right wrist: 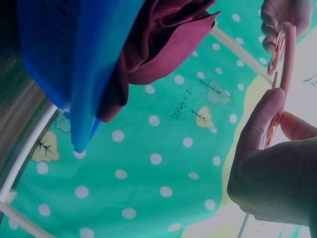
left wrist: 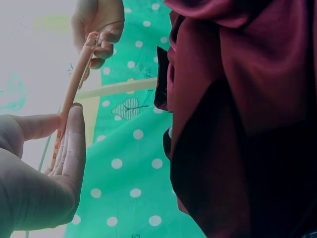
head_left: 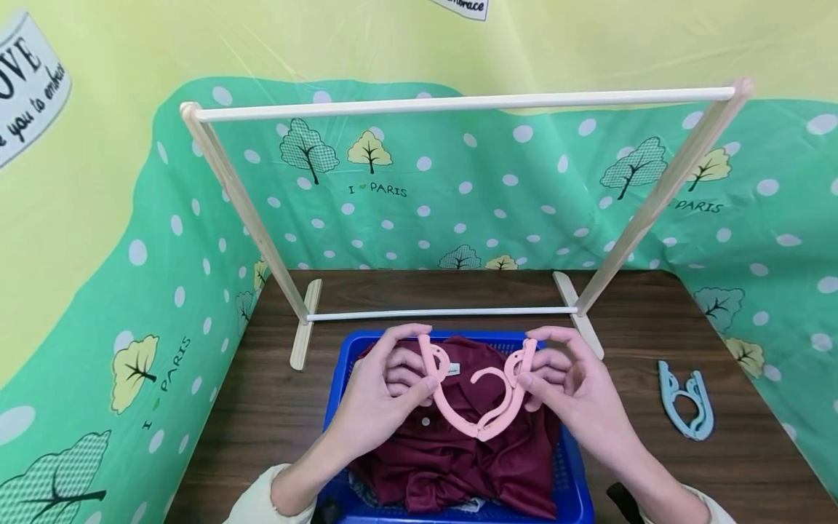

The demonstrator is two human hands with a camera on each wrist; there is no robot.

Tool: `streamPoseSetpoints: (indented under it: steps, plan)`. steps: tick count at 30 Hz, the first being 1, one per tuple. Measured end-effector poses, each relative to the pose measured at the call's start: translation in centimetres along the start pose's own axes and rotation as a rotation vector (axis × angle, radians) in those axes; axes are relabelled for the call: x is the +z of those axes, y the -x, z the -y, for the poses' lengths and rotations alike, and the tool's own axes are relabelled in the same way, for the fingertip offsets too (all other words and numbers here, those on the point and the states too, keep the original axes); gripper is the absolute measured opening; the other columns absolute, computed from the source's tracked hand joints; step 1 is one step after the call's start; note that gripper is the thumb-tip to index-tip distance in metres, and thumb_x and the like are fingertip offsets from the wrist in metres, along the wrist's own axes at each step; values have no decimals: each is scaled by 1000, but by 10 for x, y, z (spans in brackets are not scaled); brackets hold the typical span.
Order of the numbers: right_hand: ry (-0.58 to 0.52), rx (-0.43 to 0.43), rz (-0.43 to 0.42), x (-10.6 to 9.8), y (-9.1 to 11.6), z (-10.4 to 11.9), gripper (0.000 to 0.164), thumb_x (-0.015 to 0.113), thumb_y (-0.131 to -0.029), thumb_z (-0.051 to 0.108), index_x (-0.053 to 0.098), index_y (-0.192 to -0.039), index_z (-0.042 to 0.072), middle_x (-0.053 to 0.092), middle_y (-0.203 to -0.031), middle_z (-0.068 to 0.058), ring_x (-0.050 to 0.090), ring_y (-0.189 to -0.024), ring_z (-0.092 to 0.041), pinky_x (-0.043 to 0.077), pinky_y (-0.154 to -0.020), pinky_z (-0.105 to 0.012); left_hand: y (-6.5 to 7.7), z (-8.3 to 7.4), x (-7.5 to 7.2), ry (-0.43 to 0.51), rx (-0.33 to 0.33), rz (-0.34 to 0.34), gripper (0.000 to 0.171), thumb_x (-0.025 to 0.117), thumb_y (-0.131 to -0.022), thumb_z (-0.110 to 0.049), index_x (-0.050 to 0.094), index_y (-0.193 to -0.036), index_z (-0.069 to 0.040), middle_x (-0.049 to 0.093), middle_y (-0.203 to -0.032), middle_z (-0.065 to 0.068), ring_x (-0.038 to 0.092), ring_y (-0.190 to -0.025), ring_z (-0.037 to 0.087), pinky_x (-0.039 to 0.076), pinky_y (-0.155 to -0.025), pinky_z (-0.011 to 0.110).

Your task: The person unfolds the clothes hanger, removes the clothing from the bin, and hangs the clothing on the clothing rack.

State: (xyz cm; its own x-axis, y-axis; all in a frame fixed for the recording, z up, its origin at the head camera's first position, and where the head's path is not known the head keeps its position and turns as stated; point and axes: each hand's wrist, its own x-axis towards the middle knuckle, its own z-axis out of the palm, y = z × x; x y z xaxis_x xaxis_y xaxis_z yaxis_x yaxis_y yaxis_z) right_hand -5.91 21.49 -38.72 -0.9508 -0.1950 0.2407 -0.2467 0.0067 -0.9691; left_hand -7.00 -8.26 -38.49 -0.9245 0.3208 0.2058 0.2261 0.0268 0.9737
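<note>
A pink folding clothes hanger (head_left: 481, 428) is held up between both hands, its two arms bent upward into a V and its hook curling between them. The left hand (head_left: 386, 393) pinches one arm end between thumb and fingers. At the other end, the right hand (head_left: 576, 386) pinches the second arm the same way. Beneath the hanger lies a maroon garment (head_left: 452, 466) with a white button and a pale label, heaped in a blue plastic basket (head_left: 575, 477). Both wrist views show the hanger (left wrist: 75, 87) (right wrist: 287, 59) edge-on between the hands.
A wooden rack with a white top bar (head_left: 458, 104) and a lower bar (head_left: 445, 314) stands behind the basket. A folded light-blue hanger (head_left: 703, 415) lies on the dark wooden table (head_left: 249, 437) at the right. Patterned green and yellow cloth (head_left: 419, 211) surrounds the table.
</note>
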Motion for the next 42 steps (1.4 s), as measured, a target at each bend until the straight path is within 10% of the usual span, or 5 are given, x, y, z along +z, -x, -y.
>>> streamPoseSetpoints:
  steps: [8,21,28,34,42]
  plan:
    - [-62,-24,-56,-8,1,-4,50,65,-100,-22,55,-139,6,79,-100,-9,78,-82,-17,63,-61,-34,6,5,-6,7,-54,-68,58,81,-97,2,49,-144,-6,78,-104,13,80,-84,24,67,-76,34]
    - [-43,5,-150,-21,7,-1,48,67,-97,-24,51,-135,0,81,-100,-8,80,-81,-18,65,-64,-34,10,10,-17,-56,53,-114,19,76,-102,2,60,-114,3,80,-97,15,79,-78,27,67,-71,36]
    - [-107,-29,-198,-24,7,-3,50,64,-94,-31,54,-133,-1,83,-99,-10,81,-81,-17,66,-65,-33,11,10,-21,-338,101,-131,16,82,-101,-9,68,-108,-11,78,-94,-2,74,-83,9,64,-76,28]
    - [-113,-46,-203,-22,7,-3,55,64,-92,-33,57,-133,4,82,-99,-12,81,-79,-19,65,-65,-32,8,7,-18,-719,317,-104,23,87,-97,-18,73,-115,-15,76,-108,-6,71,-104,11,60,-89,36]
    - [-105,-65,-197,-18,8,-2,54,64,-92,-33,56,-133,1,82,-99,-11,81,-81,-18,65,-65,-31,3,1,-13,-844,386,58,32,90,-95,-28,80,-122,-15,81,-112,-4,73,-104,12,61,-92,39]
